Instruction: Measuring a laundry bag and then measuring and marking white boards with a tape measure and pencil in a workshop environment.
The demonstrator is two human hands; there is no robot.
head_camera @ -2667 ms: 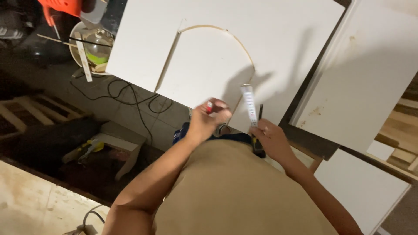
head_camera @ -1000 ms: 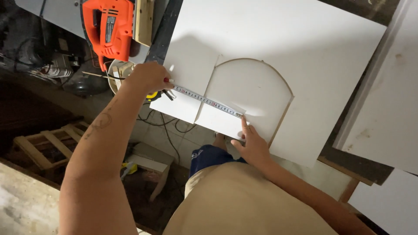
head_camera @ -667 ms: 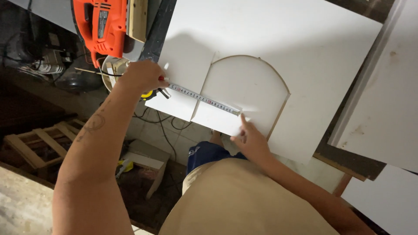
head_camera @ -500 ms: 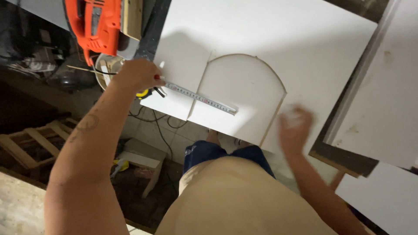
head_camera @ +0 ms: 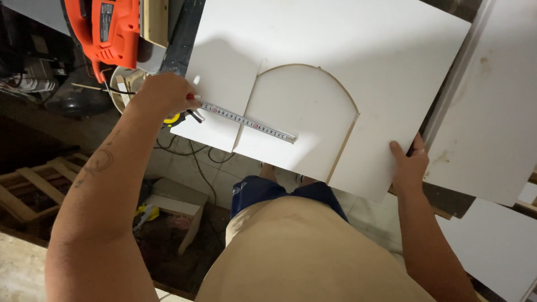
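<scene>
A big white board (head_camera: 358,50) lies in front of me, with an arch-shaped piece (head_camera: 299,120) cut into its near edge. My left hand (head_camera: 162,95) grips the case end of a tape measure (head_camera: 246,121) at the board's left edge. The blade lies stretched flat to the right across the cut line onto the arch piece. My right hand (head_camera: 409,165) clasps the board's near right edge, fingers on top, thumb at the side.
An orange jigsaw (head_camera: 103,28) rests at the upper left beside a wooden strip. A white bucket (head_camera: 120,89) sits below it. More white panels (head_camera: 492,100) lie to the right. Cables, a small white stool (head_camera: 176,210) and a wooden pallet (head_camera: 25,184) are on the floor.
My right hand left the tip of the tape and moved right to grip the board's edge. My left hand keeps the tape stretched in place. Earlier both hands held the tape near my body.
</scene>
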